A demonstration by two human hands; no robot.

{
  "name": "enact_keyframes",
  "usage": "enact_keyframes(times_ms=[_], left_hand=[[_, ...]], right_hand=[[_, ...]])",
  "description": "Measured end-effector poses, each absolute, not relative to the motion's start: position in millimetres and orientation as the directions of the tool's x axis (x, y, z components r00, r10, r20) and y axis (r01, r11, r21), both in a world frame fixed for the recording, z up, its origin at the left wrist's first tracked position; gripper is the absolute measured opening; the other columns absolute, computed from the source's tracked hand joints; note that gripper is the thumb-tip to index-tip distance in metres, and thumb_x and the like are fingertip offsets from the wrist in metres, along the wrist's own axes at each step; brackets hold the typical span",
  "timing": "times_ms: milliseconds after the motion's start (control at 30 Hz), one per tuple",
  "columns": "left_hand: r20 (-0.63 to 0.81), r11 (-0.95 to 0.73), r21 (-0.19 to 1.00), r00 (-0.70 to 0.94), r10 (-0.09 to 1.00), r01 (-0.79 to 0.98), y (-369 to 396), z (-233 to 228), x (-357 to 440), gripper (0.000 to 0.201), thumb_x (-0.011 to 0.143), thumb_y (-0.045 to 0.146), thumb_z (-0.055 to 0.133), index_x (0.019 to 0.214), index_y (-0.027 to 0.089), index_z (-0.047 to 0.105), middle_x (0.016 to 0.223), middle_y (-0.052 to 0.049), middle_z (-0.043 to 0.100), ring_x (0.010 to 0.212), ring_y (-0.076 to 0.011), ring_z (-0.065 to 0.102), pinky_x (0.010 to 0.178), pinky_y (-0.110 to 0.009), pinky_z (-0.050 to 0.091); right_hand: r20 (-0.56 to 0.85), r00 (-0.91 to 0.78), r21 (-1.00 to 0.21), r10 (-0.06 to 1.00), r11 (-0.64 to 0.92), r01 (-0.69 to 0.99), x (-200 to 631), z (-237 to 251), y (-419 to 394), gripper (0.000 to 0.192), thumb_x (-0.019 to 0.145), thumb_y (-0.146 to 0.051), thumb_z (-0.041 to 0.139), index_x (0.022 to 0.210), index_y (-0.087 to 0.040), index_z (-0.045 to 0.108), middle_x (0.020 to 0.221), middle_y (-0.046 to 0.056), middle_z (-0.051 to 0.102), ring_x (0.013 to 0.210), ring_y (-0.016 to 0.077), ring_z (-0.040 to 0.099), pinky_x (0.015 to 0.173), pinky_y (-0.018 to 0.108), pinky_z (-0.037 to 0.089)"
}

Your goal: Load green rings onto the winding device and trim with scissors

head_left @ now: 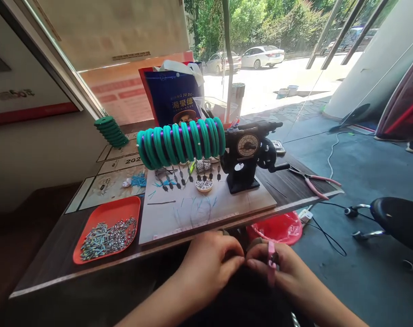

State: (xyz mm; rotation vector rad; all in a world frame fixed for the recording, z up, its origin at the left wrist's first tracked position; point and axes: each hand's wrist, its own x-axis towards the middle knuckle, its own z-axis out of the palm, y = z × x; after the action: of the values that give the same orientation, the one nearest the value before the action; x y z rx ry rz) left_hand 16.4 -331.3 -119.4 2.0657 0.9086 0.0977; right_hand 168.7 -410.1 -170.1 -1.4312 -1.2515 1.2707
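Both hands are close together in front of the table's edge, fingertips almost meeting. My left hand (215,256) is closed, thumb and index finger pinched; what is between them is too small to make out. My right hand (284,265) is also closed in a pinch, with a small pink tool (271,263) with a dark metal part lying across its fingers. Beyond them, a row of green foam spools (182,141) with purple between sits on a black hand-cranked winder (245,154) with a dial. Small dark pieces (170,181) hang beneath the spools.
An orange tray (138,213) of small metal parts stands left. A bead dish (204,185) and blue bits lie on the white board (206,220). Pink-handled pliers (315,184) rest at right. Below is a red-lined bin (281,227); a black stool (400,222) stands right.
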Motion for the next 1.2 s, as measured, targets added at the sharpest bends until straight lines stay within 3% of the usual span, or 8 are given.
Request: enact_keyframes(times_ms=[167,367,667,867,1033,1200], left_hand=[[-0.268,-0.260,0.751,0.640,0.720,0.607,-331,-121,1,0.016,0.077,0.030,0.056,0.078,0.021,0.069,0.074,0.001,0.068,0.067,-0.0124,0.057,0.060,-0.021,0.035],[-0.243,-0.279,0.702,0.589,0.771,0.655,-331,-124,-6,0.018,0.076,0.035,0.057,0.079,0.024,0.071,0.070,0.001,0.069,0.063,-0.0132,0.059,0.059,-0.022,0.036],[-0.195,-0.281,0.720,0.573,0.796,0.635,-326,-128,-13,0.018,0.075,0.036,0.058,0.077,0.024,0.071,0.070,0.000,0.070,0.062,-0.0140,0.059,0.058,-0.022,0.036],[-0.258,-0.076,0.839,0.515,0.817,0.539,-323,-123,-13,0.017,0.074,0.035,0.061,0.073,0.020,0.070,0.072,0.000,0.068,0.071,-0.0142,0.060,0.065,-0.021,0.040],[-0.249,-0.082,0.845,0.526,0.813,0.528,-323,-121,-12,0.017,0.074,0.035,0.061,0.073,0.020,0.070,0.073,0.001,0.069,0.071,-0.0135,0.061,0.067,-0.020,0.041],[-0.211,-0.191,0.764,0.519,0.828,0.616,-322,-125,-18,0.020,0.074,0.036,0.061,0.088,0.025,0.071,0.086,0.001,0.071,0.079,-0.0162,0.064,0.070,-0.023,0.044]], right_hand=[[-0.126,-0.025,-0.987,0.992,-0.122,0.103,162,-174,-403,0.032,0.079,-0.043,0.055,0.073,-0.013,0.064,0.071,0.005,0.056,0.067,0.0159,0.050,0.061,0.028,0.038],[-0.096,-0.024,-0.990,0.995,-0.093,0.107,156,-177,-396,0.030,0.081,-0.042,0.053,0.073,-0.014,0.064,0.072,0.005,0.057,0.068,0.0167,0.052,0.063,0.028,0.039],[-0.042,0.012,-0.985,0.999,-0.043,0.169,153,-176,-389,0.027,0.082,-0.039,0.053,0.076,-0.015,0.065,0.071,0.005,0.060,0.067,0.0167,0.054,0.062,0.027,0.039],[-0.175,-0.001,-0.983,0.985,-0.175,-0.062,140,-183,-389,0.028,0.073,-0.041,0.063,0.085,-0.015,0.065,0.084,0.006,0.062,0.081,0.0205,0.055,0.074,0.030,0.041],[-0.178,0.034,-0.967,0.983,-0.168,-0.190,129,-181,-387,0.028,0.071,-0.041,0.065,0.068,-0.013,0.061,0.062,0.000,0.051,0.061,0.0120,0.043,0.058,0.024,0.037],[-0.100,0.075,-0.989,0.992,-0.091,-0.115,133,-176,-386,0.026,0.076,-0.038,0.059,0.068,-0.013,0.061,0.062,0.001,0.050,0.060,0.0119,0.044,0.058,0.023,0.036]])
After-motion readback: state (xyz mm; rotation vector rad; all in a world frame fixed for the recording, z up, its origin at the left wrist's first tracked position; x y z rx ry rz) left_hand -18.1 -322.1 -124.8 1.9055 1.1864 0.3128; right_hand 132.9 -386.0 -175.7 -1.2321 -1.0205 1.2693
